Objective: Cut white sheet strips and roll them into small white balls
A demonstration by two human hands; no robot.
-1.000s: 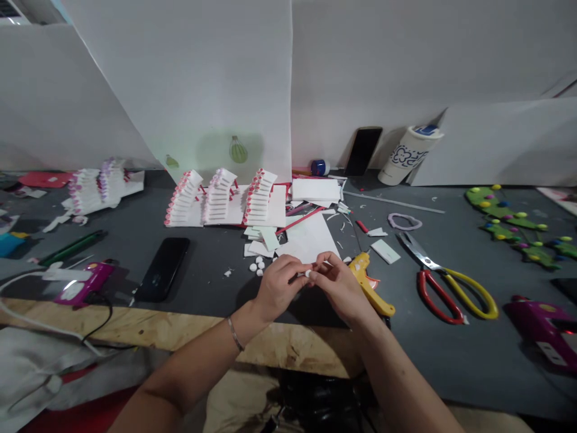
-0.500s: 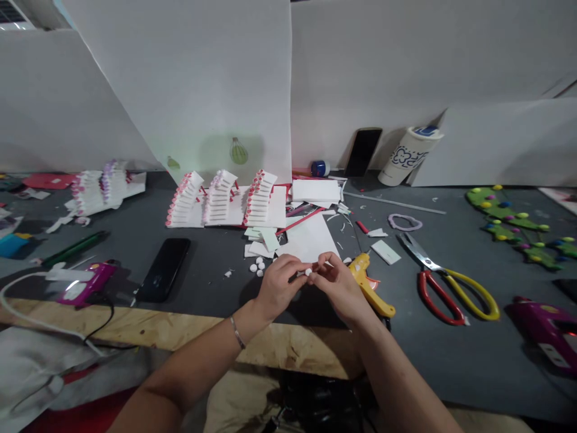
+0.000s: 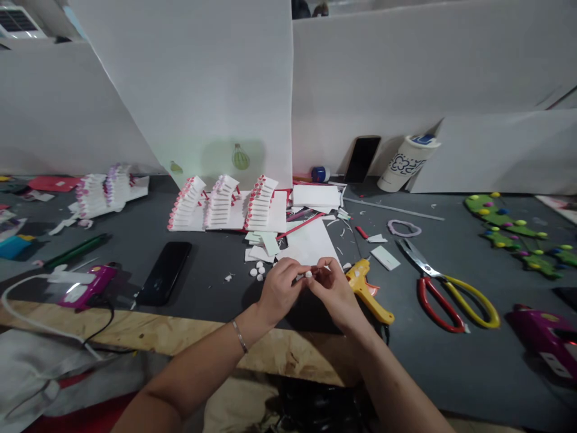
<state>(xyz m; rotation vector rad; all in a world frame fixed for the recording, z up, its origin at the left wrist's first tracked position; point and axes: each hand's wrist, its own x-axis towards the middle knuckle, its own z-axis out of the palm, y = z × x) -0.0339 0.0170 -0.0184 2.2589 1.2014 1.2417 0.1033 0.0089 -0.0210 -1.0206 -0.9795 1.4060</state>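
Above the front part of the grey table, my left hand [image 3: 280, 290] and my right hand [image 3: 334, 293] meet with fingertips pinched. A small white round piece [image 3: 308, 274] shows between the thumbs, and both hands seem closed on it. Fingers hide whatever else may be held. Left of my left hand lie several similar white round pieces [image 3: 258, 270]. A yellow glue gun [image 3: 368, 292] rests on its side just right of my right hand. Behind the hands is a white sheet [image 3: 311, 242] with a red strip [image 3: 301, 225] across its edge.
Three white fanned racks with pink tips [image 3: 262, 203] stand at the back. A black phone [image 3: 164, 273] lies left, and large scissors [image 3: 433, 273] lie open on the right. A white cup [image 3: 403, 165] leans by the back panel. Paper scraps [image 3: 269, 243] are strewn around.
The view has tipped up slightly, so everything sits a little lower in the picture. My hands keep nearly the same pinch around the white piece.
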